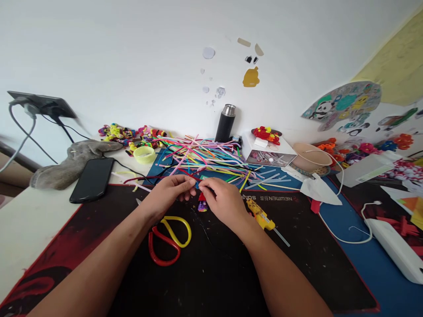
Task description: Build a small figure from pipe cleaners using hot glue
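My left hand point(175, 191) pinches a dark red pipe cleaner point(145, 178), whose free end sticks out to the left. My right hand point(223, 200) meets it fingertip to fingertip and is also closed on the pipe cleaner; a speck of blue shows between the fingers. Just below the fingertips lies a small red and purple piece point(202, 204), partly covered by my right hand. Scissors point(170, 241) with one red and one yellow handle rest beside my left forearm, their blades mostly hidden. A yellow glue gun point(261, 215) with a clear stick lies right of my right hand.
Many coloured pipe cleaners point(205, 154) are heaped behind my hands. A black thermos point(226, 123) and a white box point(269, 149) stand near the wall. At left are a phone point(93, 179) and a yellow-green tape roll point(144, 155). A white power strip point(396, 251) lies right.
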`<state>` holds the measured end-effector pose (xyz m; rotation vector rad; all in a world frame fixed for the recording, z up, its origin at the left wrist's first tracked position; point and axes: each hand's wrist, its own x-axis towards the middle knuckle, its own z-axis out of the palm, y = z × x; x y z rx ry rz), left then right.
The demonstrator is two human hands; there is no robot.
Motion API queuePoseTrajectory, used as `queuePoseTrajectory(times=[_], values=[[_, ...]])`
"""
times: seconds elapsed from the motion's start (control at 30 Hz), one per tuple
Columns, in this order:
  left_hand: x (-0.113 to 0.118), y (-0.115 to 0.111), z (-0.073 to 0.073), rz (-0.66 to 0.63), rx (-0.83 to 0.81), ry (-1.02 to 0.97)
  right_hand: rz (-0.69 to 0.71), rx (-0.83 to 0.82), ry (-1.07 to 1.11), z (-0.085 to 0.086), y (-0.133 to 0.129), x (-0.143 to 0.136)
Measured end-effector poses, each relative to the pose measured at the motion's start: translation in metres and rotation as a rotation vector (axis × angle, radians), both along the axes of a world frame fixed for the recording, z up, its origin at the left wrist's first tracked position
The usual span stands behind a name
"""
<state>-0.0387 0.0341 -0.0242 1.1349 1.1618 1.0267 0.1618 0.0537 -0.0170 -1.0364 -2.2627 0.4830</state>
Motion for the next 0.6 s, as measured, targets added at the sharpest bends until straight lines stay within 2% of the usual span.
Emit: queuePoseTrajectory(times=[0.2, 0.43, 0.6], values=[[-0.0059, 0.0016, 0.0026, 0.061, 0.007, 0.009, -0.007, 0.002, 0.066, -0.0013, 0.002, 0.0005], [-0.0038, -0.0001, 0.0082, -0.003, 0.0, -0.011, -0.01, -0.01, 0.065, -0.0009, 0.003, 0.0011], [-0.0021, 0.0003, 0.006, 0.007, -0.004, -0.003, -0.018, -0.04, 0.085, -0.0025, 0.0023, 0.0001]])
